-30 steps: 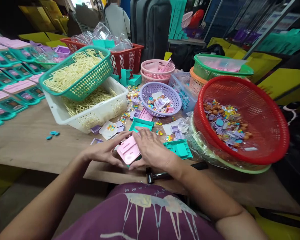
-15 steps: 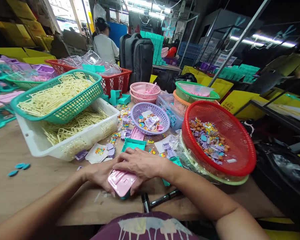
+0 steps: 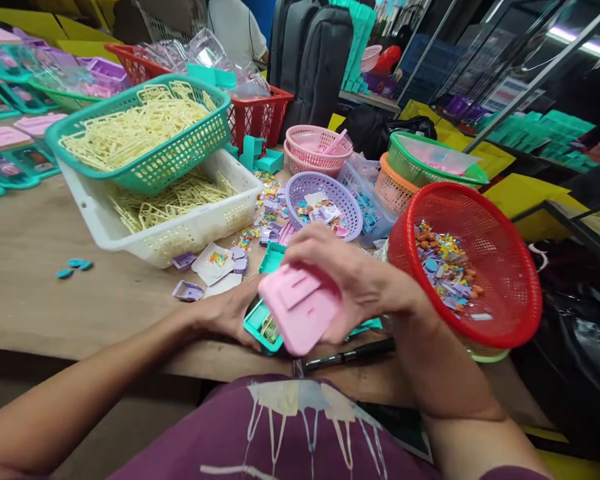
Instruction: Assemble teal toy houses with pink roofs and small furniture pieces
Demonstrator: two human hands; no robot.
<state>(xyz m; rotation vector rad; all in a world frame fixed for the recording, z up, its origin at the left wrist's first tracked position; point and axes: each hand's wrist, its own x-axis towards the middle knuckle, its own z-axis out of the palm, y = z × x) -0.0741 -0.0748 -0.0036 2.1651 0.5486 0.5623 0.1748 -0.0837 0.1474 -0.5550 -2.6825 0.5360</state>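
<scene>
pink lid lifted off a teal tray

pink plastic fills the middle of the view: the right hand point(image 3: 350, 280) grips a flat pink lid point(image 3: 300, 310) by its far edge, fingers curled over the top, and holds it tilted just above the table point(image 3: 40, 267). raised rectangular ribs show on its face. under it the left hand point(image 3: 230, 313) is closed on the near left side of a shallow teal tray point(image 3: 263, 327), which lies on the table edge with small coloured bits inside.

the lid looks light, stiff and smooth, probably thin moulded plastic that could slip or flex; its edges and corners seem the surest places to pinch. the tray looks equally light and likely to slide unless it is held down.

a dark tool point(image 3: 347, 357) lies just beside the tray. further back stand a white crate point(image 3: 180, 227) of yellow parts with a green basket point(image 3: 145, 133) on it, a lilac basket point(image 3: 325, 200), and to the right a red basket point(image 3: 480, 267) of small mixed pieces.
</scene>
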